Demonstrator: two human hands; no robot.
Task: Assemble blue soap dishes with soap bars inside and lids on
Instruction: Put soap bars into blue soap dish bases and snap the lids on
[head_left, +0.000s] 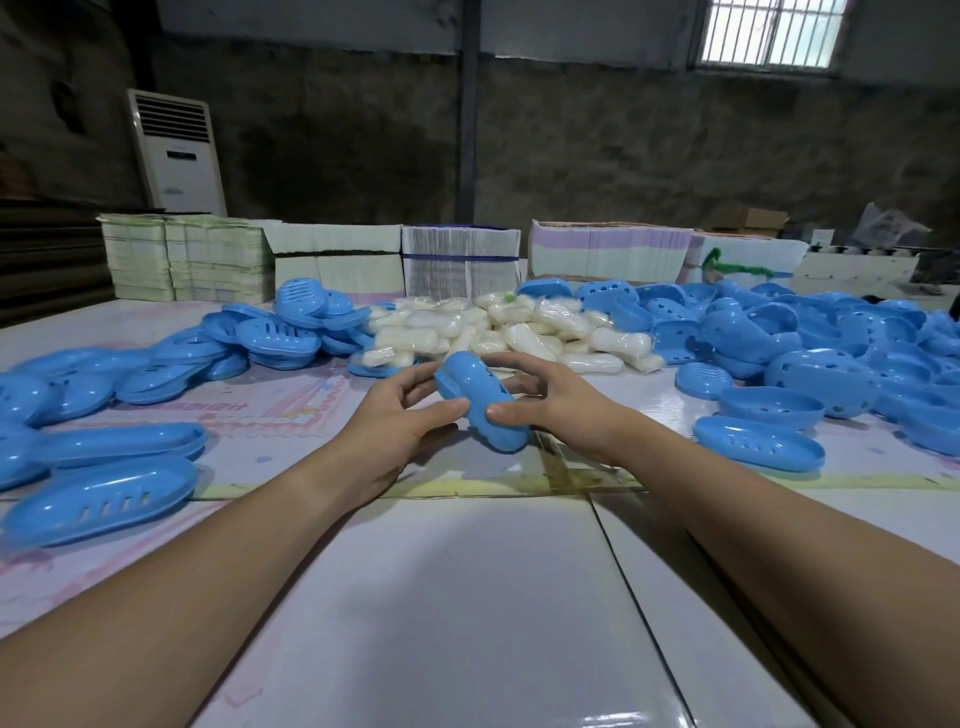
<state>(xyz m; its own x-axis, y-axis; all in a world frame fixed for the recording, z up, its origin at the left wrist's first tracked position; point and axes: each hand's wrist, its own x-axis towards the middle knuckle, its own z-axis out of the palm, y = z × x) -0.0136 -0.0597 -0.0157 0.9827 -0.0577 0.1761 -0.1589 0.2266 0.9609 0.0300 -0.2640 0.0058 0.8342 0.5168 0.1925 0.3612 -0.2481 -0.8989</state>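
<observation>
Both hands, left hand (400, 410) and right hand (550, 400), clamp their fingers on a closed blue soap dish (480, 402) (tilted); uneven squeezing could pop its lid loose.

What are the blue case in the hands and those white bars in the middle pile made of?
Blue case: looks like hard moulded plastic, smooth and glossy, with light glints and punched slots. White bars: probably soap, each in thin clear film, judging by the shiny crinkles; the soap itself can't be confirmed by sight. Left hand and right hand both grip the case.
</observation>
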